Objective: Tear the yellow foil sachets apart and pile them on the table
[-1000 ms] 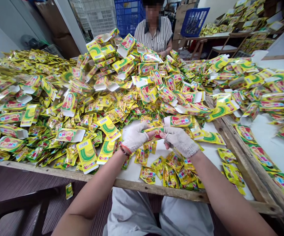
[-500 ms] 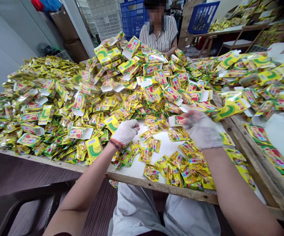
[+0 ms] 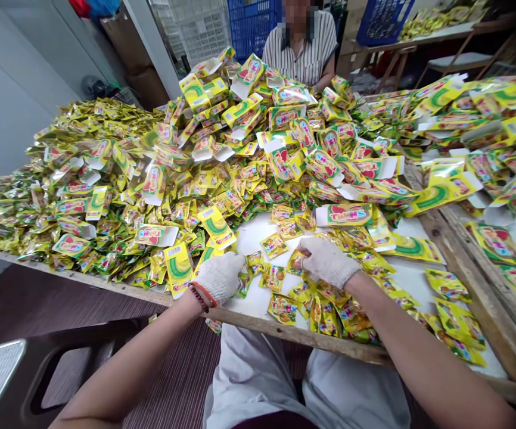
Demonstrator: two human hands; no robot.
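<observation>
My left hand (image 3: 222,277), in a white knit glove with a bead bracelet at the wrist, is near the table's front edge. Its fingers are curled in on a small green and yellow sachet (image 3: 243,286), partly hidden below them. My right hand (image 3: 329,260), gloved too, pinches a small yellow sachet (image 3: 295,262) between thumb and fingers. Loose sachets (image 3: 282,308) lie on the white tabletop (image 3: 258,229) between and below both hands. Beyond my right hand lies a printed carton (image 3: 347,214) with an open white flap. Flat yellow cartons (image 3: 215,226) lie beyond my left hand.
A tall heap of sachets and open cartons (image 3: 240,113) covers the table's far side and left. A wooden rail (image 3: 459,256) divides the table at right. Across the heap sits a person in a striped shirt (image 3: 302,53). A dark chair (image 3: 61,363) stands at lower left.
My right hand has come left and down from beside the carton and now pinches a sachet. My left hand has moved down, nearer the table edge. The view has shifted slightly.
</observation>
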